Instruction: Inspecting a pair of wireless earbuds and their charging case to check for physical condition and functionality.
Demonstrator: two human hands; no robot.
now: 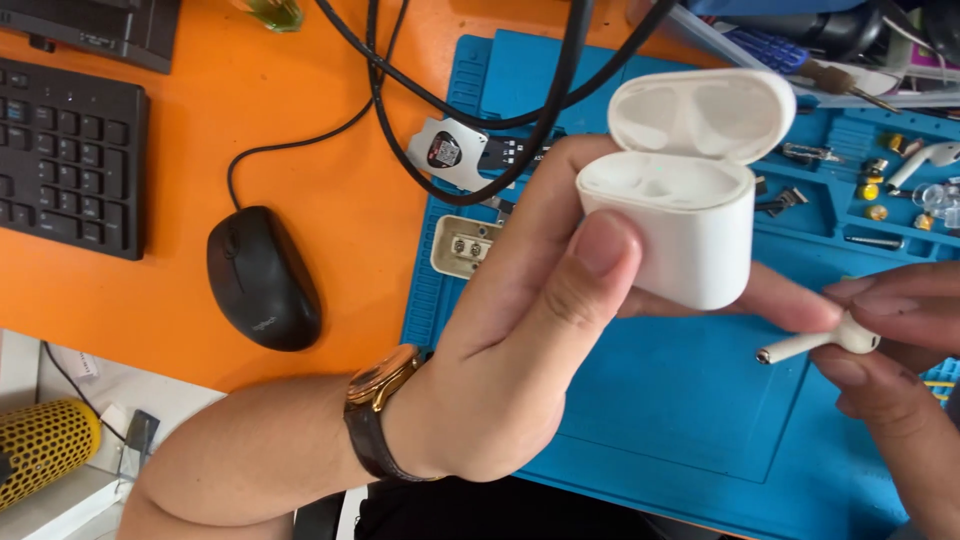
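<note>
From the head camera I looked down on an orange desk (300, 180) with a blue work mat (680, 420) spread over its right half. My left hand (530, 330) was closed around a white earbud case (690, 200), thumb pressed on the near face and fingers wrapped behind it, holding it up above the mat. The case stood nearly upright, lid swung open and tipped away toward the far edge of the desk, both wells showing empty as far as I could tell.

My right hand (900, 370) came in from the right edge, pinching a white earbud (825, 340) between thumb and fingertips. The earbud lay just below and to the right of the case, close to it but apart. Its long axis ran almost level, stem tip pointing left toward my left hand's fingers, head tucked into the right hand's grip. The case mouth faced upward, so the stem lay roughly crosswise to the wells. The right hand was plainly the nearer one to the earbud; the left had only the case.

On the bare desk to the left sat a black mouse (262, 278) and a black keyboard (65, 155) at the left edge. Black cables (440, 105) crossed the far edge of the mat. Small parts and a second earbud (925, 160) lay in the mat's trays at the far right corner.
</note>
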